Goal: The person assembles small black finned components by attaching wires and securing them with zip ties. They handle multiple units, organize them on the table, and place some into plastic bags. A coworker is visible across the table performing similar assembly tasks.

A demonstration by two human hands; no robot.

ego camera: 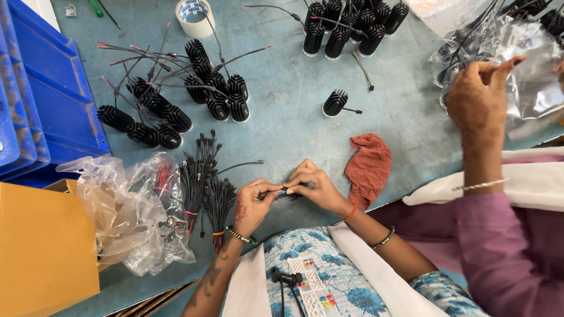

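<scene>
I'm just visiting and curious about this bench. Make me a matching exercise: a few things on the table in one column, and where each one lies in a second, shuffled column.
Things:
1. roll of tape
2. rust-red cloth
3. blue bins
4. bundles of black wires

Places:
A. along the left edge of the table
B. just left of the person's left hand
C. at the far edge, top centre-left
D. just right of the person's right hand

Pairs: 1-C, 2-D, 3-A, 4-B
</scene>
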